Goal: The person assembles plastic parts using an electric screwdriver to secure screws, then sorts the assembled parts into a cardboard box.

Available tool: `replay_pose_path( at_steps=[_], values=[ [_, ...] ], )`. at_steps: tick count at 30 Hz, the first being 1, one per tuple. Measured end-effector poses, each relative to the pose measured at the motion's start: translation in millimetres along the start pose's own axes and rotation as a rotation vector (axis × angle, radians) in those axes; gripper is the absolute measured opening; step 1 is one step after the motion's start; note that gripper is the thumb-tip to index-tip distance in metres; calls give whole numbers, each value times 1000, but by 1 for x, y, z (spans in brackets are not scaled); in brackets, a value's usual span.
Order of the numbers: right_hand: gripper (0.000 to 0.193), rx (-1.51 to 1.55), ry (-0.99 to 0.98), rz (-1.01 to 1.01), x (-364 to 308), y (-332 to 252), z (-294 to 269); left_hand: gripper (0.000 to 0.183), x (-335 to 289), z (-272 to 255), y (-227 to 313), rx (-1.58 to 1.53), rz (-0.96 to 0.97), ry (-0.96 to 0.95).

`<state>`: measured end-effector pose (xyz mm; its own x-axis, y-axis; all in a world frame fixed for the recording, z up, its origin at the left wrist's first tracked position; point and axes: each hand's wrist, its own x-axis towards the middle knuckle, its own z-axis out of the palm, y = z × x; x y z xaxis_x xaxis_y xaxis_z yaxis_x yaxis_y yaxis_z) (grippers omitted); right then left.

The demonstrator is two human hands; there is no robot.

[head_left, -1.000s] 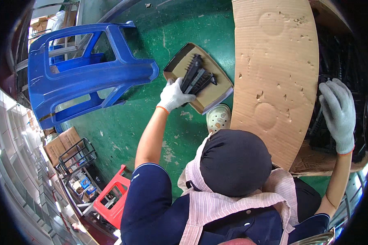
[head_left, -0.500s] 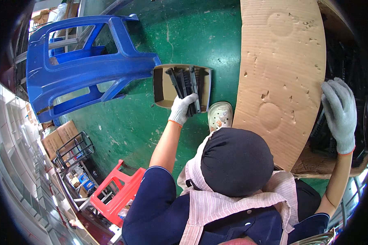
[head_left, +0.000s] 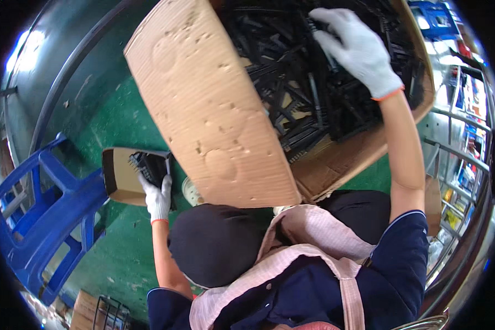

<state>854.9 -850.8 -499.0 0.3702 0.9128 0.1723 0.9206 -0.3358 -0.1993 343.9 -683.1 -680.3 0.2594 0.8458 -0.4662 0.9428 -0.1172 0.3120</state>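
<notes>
Both hands wear white knitted gloves. My left hand [head_left: 158,201] is closed around several black plastic strips [head_left: 150,166], some with toothed edges. It holds them over a small cardboard box [head_left: 127,198] on the left. At upper right, my right hand [head_left: 363,55] reaches into a large cardboard box [head_left: 346,168] of loose black plastic strips [head_left: 300,102]. Its fingers are apart and curved just over the pile, close to one strip. Whether the fingertips touch that strip is hard to see.
The large box's worn cardboard flap [head_left: 220,121] hangs between the two boxes. A blue plastic stool [head_left: 55,203] lies left of the small box. My knees are close to the large box. Metal racks [head_left: 462,154] stand at far right, over a green floor [head_left: 121,115].
My view has swung to the right, bringing the large box's inside into sight. My right hand has moved in over the strips, while my left still holds its bundle by the small box.
</notes>
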Motion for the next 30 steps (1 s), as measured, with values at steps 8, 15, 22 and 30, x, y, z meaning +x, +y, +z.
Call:
replay_pose_path(
  at_steps=[8,15,22,30],
  values=[
    [36,156,-577,127,-51,57,114,95,-1,-13,-6,-55,-110,25],
    [42,212,-655,294,-53,14,161,67,-42,-115,68,-431,219,427],
    [42,415,-689,220,-62,25,174,56,-97,-203,195,-287,663,556],
    [40,-42,-966,-267,-72,36,144,50,-105,-178,299,197,1260,354]
  ],
)
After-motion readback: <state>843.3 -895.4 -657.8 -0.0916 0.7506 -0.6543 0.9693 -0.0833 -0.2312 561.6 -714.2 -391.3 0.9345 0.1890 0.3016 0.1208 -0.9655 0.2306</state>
